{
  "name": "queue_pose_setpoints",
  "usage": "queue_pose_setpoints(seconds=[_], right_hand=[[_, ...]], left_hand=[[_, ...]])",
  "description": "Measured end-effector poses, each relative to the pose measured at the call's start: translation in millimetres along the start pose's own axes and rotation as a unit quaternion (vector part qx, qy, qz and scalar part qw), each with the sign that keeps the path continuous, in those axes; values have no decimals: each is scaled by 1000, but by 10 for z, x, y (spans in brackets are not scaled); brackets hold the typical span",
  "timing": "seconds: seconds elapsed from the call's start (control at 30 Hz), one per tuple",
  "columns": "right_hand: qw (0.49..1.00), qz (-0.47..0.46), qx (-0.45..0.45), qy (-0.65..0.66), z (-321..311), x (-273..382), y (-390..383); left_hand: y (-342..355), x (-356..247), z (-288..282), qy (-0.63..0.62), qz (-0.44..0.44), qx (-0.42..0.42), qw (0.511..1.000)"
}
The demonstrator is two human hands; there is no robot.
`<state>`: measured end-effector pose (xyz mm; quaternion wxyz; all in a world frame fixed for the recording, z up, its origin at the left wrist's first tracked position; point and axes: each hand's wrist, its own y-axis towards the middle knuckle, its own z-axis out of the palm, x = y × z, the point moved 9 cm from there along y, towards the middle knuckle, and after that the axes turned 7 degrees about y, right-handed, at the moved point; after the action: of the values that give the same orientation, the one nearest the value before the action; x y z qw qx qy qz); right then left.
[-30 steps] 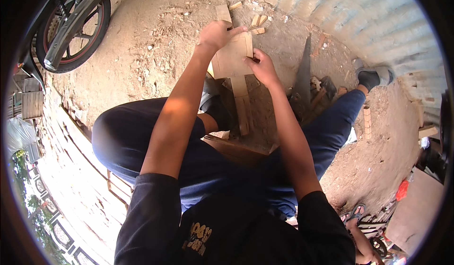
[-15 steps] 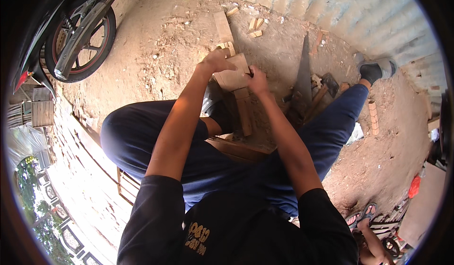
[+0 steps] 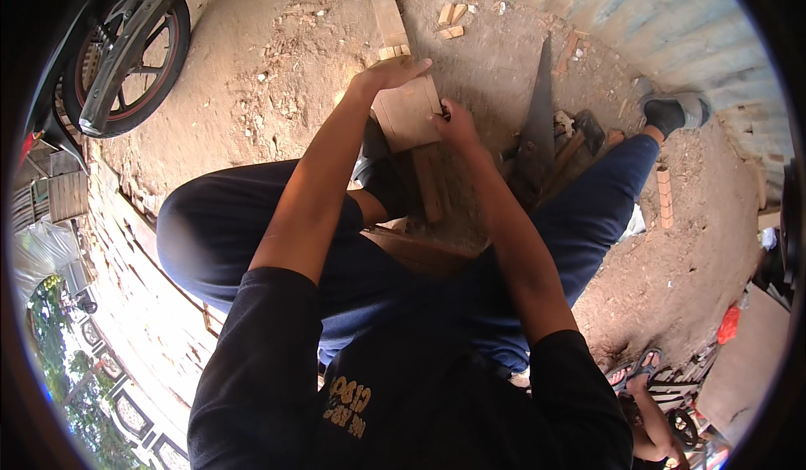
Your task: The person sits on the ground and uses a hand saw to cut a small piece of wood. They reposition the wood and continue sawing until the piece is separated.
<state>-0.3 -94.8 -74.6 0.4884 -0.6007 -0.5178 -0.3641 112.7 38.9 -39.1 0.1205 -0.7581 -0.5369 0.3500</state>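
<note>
My left hand [image 3: 390, 75] grips the far side of a square light-brown board [image 3: 405, 117] with faint lines on it, its fingers reaching over the upper edge. My right hand [image 3: 455, 127] holds the board's right edge, thumb on the face. Beneath, a wooden strip [image 3: 430, 180] runs toward me between my legs. Beyond the board lie a longer flat piece [image 3: 388, 17] and short pale blocks [image 3: 395, 52]. To the right of my hands a saw blade [image 3: 537, 109] lies on the dirt beside a dark tool head [image 3: 588, 132] with a wooden handle.
A motorcycle wheel [image 3: 151, 80] stands at upper left. A corrugated metal wall [image 3: 638, 25] curves along the upper right. Small wood offcuts [image 3: 452, 32] lie ahead. Another person's sandalled foot [image 3: 646, 361] is at lower right, near a leaning panel [image 3: 735, 361] and a red bag [image 3: 727, 324].
Both hands and the board have shifted nearer me relative to the ground and the board has tilted slightly. More of the pieces beyond it shows. The view has also moved a little.
</note>
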Motion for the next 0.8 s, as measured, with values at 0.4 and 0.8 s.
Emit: queue_pose_setpoints(seconds=[0.4, 0.8], right_hand=[[999, -17, -4, -35, -231, -148, -224], [999, 9, 12, -32, -214, -253, -290]], left_hand=[[258, 44, 40, 31, -119, -59, 991], [577, 168, 365, 144, -47, -59, 987]])
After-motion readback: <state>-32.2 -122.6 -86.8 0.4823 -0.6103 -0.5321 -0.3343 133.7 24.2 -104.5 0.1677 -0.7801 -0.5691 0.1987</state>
